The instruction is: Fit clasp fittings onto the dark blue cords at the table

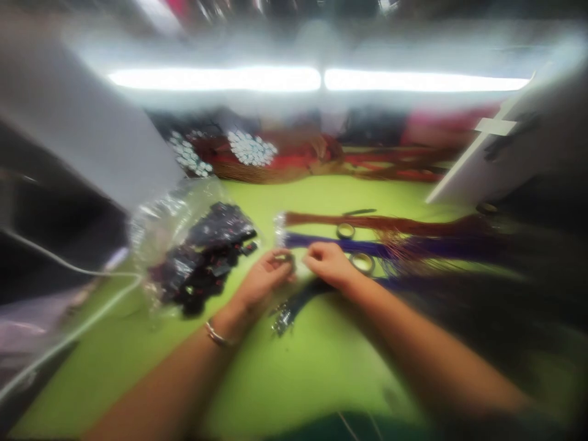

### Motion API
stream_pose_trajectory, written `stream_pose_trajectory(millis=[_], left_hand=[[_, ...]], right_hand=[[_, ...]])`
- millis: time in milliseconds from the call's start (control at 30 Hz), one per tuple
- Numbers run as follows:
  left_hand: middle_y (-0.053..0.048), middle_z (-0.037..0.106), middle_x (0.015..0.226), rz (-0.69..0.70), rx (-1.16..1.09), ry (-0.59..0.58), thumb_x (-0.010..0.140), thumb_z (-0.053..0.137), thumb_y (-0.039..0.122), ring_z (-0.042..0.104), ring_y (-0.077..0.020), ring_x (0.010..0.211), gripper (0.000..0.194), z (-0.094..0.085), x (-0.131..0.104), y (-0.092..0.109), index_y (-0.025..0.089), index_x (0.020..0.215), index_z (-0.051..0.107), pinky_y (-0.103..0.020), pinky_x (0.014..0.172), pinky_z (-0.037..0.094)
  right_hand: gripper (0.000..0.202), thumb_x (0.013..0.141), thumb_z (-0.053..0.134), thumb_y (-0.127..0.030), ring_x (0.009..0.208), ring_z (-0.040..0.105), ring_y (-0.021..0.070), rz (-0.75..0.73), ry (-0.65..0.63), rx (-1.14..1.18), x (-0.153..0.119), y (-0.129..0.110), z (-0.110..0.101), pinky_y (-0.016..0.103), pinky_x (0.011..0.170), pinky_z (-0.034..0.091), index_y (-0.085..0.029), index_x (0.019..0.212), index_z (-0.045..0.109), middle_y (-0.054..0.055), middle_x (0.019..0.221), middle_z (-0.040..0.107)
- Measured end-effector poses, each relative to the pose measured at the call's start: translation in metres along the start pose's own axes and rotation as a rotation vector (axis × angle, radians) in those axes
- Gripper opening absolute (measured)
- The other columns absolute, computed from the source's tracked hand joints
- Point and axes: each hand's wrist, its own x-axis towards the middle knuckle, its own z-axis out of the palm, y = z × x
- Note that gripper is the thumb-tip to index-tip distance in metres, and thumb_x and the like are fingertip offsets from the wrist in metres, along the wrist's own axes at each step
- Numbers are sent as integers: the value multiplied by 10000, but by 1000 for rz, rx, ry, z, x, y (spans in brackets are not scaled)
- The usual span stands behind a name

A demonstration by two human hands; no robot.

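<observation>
My left hand point(265, 277), with a metal bracelet at the wrist, is closed around a small dark part point(285, 259) between thumb and fingers; its kind is too blurred to name. Close beside it, my right hand point(328, 262) is pinched shut, and what its fingertips hold is hidden. Below the hands lies a dark blue wire bundle point(305, 297) with shiny metal ends point(283, 320). Just beyond the hands run a purple-blue wire bundle point(316, 241) and a brown wire bundle point(316, 219), both with pale left ends.
Left of the hands, a clear plastic bag point(154, 229) lies open with many black plastic pieces point(206, 263). Two tape rolls point(345, 231) point(362, 263) sit by the wires on the green tabletop point(275, 392). Reddish wire bundles point(294, 162) lie at the back. A white cable point(76, 331) crosses the left side.
</observation>
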Motion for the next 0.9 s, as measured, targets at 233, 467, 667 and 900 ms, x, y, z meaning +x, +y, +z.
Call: stream_pose_trajectory(millis=[233, 467, 667, 900], left_hand=[[-11, 624, 785, 49, 57, -5, 711, 717, 214, 611, -110, 651, 330, -3, 2, -4, 168, 998, 561, -240, 642, 482], [-10, 621, 810, 69, 88, -6, 715, 709, 217, 604, -108, 656, 317, -3, 3, -5, 176, 1000, 575, -249, 649, 482], [-8, 620, 792, 80, 176, -1, 706, 717, 216, 608, -115, 639, 299, -3, 5, -8, 162, 963, 574, -253, 624, 486], [-12, 638, 760, 44, 17, 27, 677, 750, 248, 611, -111, 628, 378, -4, 7, -5, 160, 998, 569, -234, 616, 477]], right_hand=[[167, 714, 500, -192, 535, 411, 76, -35, -29, -44, -2, 4, 4, 198, 539, 315, -147, 559, 540, -39, 523, 491], [168, 719, 497, -188, 539, 408, 79, 28, -44, -39, -1, 1, 4, 197, 529, 302, -154, 556, 510, -40, 532, 484], [200, 741, 487, -191, 534, 389, 79, -3, -70, -164, -5, 3, 11, 208, 520, 261, -156, 544, 500, -38, 531, 473], [172, 789, 501, -222, 605, 471, 89, -24, -115, -246, 4, -11, -5, 196, 582, 338, -144, 690, 617, -2, 660, 603]])
